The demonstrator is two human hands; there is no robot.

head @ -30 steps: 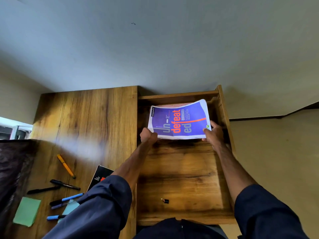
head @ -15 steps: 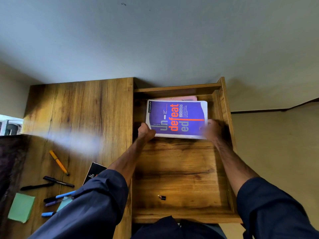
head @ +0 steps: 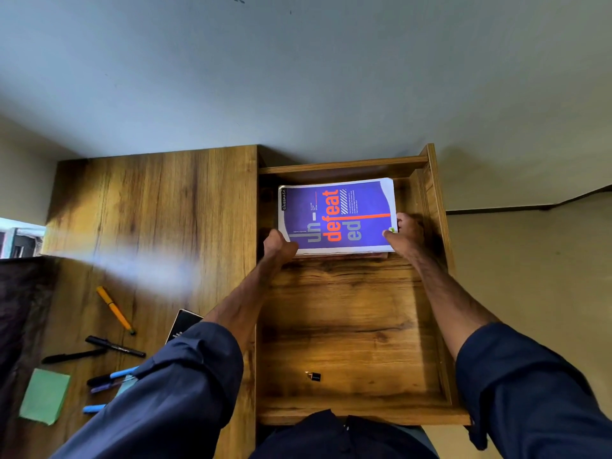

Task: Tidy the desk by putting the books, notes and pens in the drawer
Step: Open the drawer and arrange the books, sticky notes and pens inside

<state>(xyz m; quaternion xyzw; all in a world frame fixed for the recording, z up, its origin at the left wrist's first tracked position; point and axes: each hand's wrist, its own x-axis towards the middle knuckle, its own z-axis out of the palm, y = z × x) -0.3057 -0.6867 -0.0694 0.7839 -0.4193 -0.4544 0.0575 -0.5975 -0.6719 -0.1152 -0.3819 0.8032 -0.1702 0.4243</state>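
Item: purple notebook point(head: 336, 217), at the drawer's point(head: 347, 329) 12 o'clock end atop another book. Left hand point(head: 278, 245) and right hand point(head: 405, 235) pinch its near corners. Step: stowing books. Next, likely: release, fetch pens point(head: 114, 308) and notes point(head: 44, 395) from the bench point(head: 159, 207) at 9 o'clock.

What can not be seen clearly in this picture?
Head view only:
- Black book: mostly hidden by the left sleeve.
- Pink book under the notebook: hidden except for an edge sliver.
- Blue pens: ends covered by the same sleeve.
- Small black item in the drawer: too small to identify.
- Left hand, right hand: fingers tucked under the notebook's corners.
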